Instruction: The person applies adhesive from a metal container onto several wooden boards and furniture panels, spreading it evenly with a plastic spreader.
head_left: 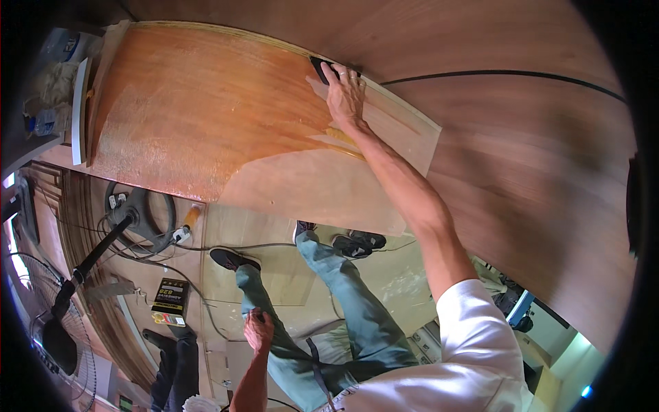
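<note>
My right hand (pixel 345 93) reaches far ahead and grips a black flat spreader (pixel 319 67). The spreader touches the far edge of a wooden board (pixel 274 180). Much of the board wears a glossy wet orange coat of what looks like adhesive (pixel 192 96); its right end and near right part look paler and dry. A thick yellowish streak (pixel 343 137) lies beside my right forearm. My left hand (pixel 259 333) rests at my left knee, on the green trousers (pixel 357 302), its fingers curled. A dark spot shows between those fingers; I cannot make out what it is.
A black pedestal fan (pixel 58 329) stands at left, with cables (pixel 199 295) around its base (pixel 141 216). A black-and-yellow can (pixel 170 302) sits on the floor. Black shoes (pixel 358 244) lie under the board. Another person's dark-trousered legs (pixel 178 367) show lower left. A black cable (pixel 508 73) crosses the brown panel.
</note>
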A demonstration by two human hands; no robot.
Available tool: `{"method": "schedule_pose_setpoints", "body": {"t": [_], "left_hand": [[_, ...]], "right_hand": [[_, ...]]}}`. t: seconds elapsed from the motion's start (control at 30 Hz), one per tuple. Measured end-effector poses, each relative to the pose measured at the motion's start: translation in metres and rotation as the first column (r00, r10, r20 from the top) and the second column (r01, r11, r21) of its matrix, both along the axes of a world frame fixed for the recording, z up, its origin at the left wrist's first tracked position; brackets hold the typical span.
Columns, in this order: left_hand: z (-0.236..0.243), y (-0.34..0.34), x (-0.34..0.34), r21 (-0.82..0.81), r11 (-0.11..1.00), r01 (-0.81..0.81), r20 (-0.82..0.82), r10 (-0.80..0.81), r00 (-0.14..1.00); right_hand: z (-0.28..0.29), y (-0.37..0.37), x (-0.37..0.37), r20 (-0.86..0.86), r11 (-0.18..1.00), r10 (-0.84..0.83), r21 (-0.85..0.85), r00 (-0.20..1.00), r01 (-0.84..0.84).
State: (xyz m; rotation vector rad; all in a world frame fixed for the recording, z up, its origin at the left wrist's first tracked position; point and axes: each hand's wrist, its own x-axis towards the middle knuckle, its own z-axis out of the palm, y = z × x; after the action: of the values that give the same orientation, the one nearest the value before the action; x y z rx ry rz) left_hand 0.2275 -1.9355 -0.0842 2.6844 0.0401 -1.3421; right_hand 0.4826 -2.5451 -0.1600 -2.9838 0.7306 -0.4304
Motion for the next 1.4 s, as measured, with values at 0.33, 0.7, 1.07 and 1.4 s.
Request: {"method": "schedule_pose_setpoints", "body": {"t": [0.33,0.7,1.07,1.4], "left_hand": [[-0.004,0.012,0.002,-0.056,0.998,-0.007,0.034,0.009,0.999],[-0.003,0.02,0.01,-0.039,0.998,-0.057,-0.013,0.057,0.998],[0.006,0.014,0.02,-0.047,0.999,-0.018,-0.011,0.017,1.0],[0.006,0.02,0.022,-0.03,0.999,-0.043,0.005,0.043,0.999]], "right_hand": [[-0.006,0.009,0.015,-0.025,0.99,-0.14,-0.008,0.99,0.139],[0.016,0.014,-0.017,-0.121,0.995,-0.028,0.087,0.992,0.039],[-0.003,-0.003,-0.018,-0.077,0.989,-0.147,-0.046,0.986,0.144],[0.002,0.019,-0.021,-0.179,0.992,-0.077,0.082,0.981,0.093]]}}
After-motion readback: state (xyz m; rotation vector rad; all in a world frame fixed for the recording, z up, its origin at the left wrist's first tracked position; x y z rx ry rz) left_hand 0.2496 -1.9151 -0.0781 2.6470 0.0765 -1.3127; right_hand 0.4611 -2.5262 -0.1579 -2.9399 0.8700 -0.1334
